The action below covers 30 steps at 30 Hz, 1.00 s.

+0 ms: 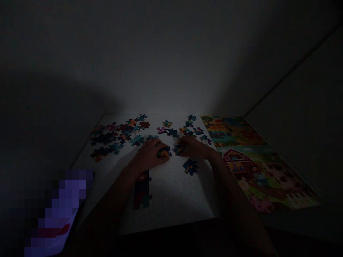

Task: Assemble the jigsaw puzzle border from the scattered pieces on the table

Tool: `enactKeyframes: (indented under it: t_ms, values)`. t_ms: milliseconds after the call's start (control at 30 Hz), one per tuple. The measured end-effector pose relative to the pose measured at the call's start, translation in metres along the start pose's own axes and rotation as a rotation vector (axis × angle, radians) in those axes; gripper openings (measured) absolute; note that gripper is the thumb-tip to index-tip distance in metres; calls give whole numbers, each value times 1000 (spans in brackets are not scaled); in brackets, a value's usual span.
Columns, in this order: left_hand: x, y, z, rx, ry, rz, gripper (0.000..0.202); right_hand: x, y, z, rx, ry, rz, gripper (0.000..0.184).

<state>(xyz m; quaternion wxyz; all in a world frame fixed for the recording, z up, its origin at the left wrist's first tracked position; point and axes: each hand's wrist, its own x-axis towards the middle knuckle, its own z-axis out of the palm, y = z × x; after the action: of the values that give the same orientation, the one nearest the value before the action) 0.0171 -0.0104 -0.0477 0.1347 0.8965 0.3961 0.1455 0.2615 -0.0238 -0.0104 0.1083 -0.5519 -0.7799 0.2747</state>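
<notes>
My left hand (150,154) rests low over the white table, thumb and forefinger closed around a dark jigsaw piece (167,150) with an orange patch. Just across a small gap, my right hand (195,147) pinches another dark jigsaw piece (177,149); the two pieces look apart. A joined strip of dark puzzle pieces (142,192) runs toward me from under my left hand, which hides its upper end. Below my right hand lies a loose blue jigsaw piece (190,167) with an orange line on it. Dim light blurs the printed details.
Many loose jigsaw pieces (107,138) are heaped at the left back; several more (172,132) lie beyond my hands. On the right are a farm picture (257,178) and an animal picture (233,130). A white wall (171,71) stands behind. A pixelated bright shape (66,200) is at lower left.
</notes>
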Motion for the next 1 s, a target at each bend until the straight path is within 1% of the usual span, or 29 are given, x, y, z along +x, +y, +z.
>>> enactKeyframes:
  t_ms: [133, 233, 500, 633, 767, 900, 1000]
  values:
    - [0, -2, 3, -3, 25, 14, 42, 2, 0, 4, 159, -18, 12, 33]
    - [0, -3, 3, -15, 20, 10, 41, 4, 3, 8, 222, -10, -11, 31]
    - [0, -2, 1, -13, 24, 14, 41, 8, 11, 15, 250, -6, -17, 31]
    - [0, -2, 1, -19, 24, 17, 40, 9, 11, 17, 282, 9, -52, 33]
    - [0, -2, 1, -10, 14, 20, 40, 10, 10, 17, 266, 18, -90, 28]
    - [0, -4, 4, -13, 23, 18, 42, 12, 11, 21, 259, 19, -95, 26]
    - [0, -4, 5, -23, 20, 17, 39, 13, 11, 23, 255, 31, -104, 26]
